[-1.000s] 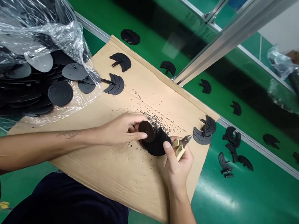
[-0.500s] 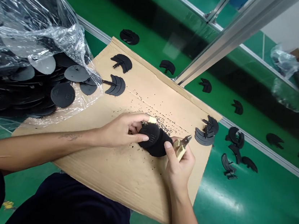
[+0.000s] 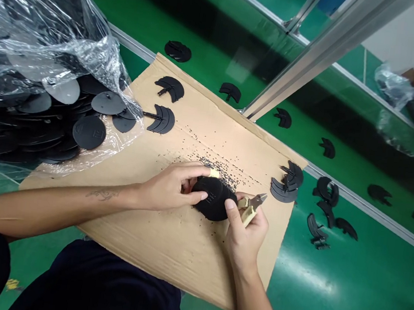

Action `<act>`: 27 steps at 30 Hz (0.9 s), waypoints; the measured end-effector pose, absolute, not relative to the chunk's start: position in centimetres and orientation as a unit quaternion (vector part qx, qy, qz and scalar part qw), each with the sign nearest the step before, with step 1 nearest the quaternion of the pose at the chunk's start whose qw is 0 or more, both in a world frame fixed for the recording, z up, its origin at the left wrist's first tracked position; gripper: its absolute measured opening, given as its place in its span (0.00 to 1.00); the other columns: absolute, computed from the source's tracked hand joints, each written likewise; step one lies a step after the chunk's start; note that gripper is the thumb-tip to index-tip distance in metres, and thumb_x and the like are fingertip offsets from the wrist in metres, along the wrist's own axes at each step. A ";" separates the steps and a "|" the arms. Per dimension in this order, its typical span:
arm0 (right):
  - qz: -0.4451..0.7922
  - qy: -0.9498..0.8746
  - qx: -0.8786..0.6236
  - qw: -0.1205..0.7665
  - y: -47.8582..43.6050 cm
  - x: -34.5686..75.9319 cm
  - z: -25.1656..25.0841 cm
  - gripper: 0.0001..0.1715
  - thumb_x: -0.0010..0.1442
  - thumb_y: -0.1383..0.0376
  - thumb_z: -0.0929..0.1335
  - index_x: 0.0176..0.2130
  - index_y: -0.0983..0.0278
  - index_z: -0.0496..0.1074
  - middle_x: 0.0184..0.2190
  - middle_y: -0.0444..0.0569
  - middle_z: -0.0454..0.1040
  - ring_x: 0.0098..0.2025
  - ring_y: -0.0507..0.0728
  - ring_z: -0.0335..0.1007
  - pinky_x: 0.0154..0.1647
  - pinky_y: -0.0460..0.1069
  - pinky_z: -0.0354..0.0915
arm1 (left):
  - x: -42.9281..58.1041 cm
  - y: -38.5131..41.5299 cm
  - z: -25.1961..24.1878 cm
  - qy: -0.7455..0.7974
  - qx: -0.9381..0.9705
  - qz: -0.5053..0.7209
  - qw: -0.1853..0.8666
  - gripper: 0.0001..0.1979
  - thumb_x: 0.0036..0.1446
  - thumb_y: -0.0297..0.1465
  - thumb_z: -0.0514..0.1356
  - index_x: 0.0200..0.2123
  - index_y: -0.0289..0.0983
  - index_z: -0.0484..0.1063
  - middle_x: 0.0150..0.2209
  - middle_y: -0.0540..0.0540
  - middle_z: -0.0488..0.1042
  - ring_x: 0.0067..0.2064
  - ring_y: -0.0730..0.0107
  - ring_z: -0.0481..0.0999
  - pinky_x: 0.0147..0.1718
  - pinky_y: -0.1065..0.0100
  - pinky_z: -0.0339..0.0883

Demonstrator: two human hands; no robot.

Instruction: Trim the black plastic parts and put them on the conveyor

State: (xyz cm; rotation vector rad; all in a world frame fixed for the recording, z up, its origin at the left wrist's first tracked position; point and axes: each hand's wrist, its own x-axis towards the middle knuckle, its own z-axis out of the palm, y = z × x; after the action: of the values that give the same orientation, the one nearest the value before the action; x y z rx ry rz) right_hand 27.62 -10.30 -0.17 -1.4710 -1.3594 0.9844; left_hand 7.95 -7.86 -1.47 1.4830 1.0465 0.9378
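Between my two hands are black plastic discs (image 3: 212,199), overlapping one another just above the cardboard. My left hand (image 3: 173,185) pinches them from the left, thumb on top; a yellow wrap covers its index fingertip. My right hand (image 3: 245,230) has its thumb and forefinger on their right edge. Tucked in that same hand is a pair of side cutters (image 3: 252,207), pale yellow handles in the palm and metal jaws pointing up and right. Small black trimmings (image 3: 224,169) lie scattered on the cardboard sheet (image 3: 172,256) behind the discs.
At left, a clear plastic bag (image 3: 64,52) spills many black discs (image 3: 89,132). Black fan-shaped scrap pieces (image 3: 161,119) lie on the cardboard; more scrap (image 3: 326,190) is on the green floor (image 3: 347,273). A metal post (image 3: 316,63) rises behind the cardboard's far edge.
The left disc has slid right and slightly down, so the discs overlap more closely. My left hand moved right with it; my right hand still holds the side cutters.
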 end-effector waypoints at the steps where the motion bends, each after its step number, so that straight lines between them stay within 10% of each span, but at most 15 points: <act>1: 0.392 -0.554 -0.588 0.439 -10.3 27.6 -0.1 0.14 0.58 0.54 0.73 0.34 0.62 0.71 0.25 0.41 0.64 0.26 0.51 0.57 0.27 0.47 0.60 | 8.0 -7.9 -1.5 0.436 0.615 0.388 0.530 0.16 0.55 0.27 0.64 0.48 0.36 0.75 0.37 0.48 0.75 0.28 0.77 0.69 0.24 0.76 0.66; 15: 0.310 -0.689 -0.513 0.407 -10.1 28.2 0.5 0.11 0.60 0.60 0.72 0.44 0.59 0.75 0.39 0.50 0.79 0.41 0.60 0.75 0.43 0.56 0.70 | 7.2 -7.6 -0.7 0.383 0.714 0.369 0.455 0.08 0.58 0.25 0.61 0.39 0.36 0.79 0.32 0.48 0.77 0.34 0.70 0.73 0.33 0.69 0.68; 27: 0.310 -0.731 -0.418 0.441 -10.4 28.0 0.2 0.11 0.60 0.74 0.70 0.39 0.58 0.72 0.35 0.47 0.78 0.35 0.55 0.75 0.36 0.52 0.69 | 7.5 -7.9 -1.2 0.352 0.702 0.437 0.439 0.12 0.57 0.32 0.69 0.44 0.37 0.78 0.37 0.44 0.81 0.39 0.65 0.78 0.41 0.64 0.74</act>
State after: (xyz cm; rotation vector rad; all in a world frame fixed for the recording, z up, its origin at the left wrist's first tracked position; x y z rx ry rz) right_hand 28.04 -10.38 0.21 -1.0389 -1.8153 0.7708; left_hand 7.51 -7.86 -1.20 1.7441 0.8756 1.0865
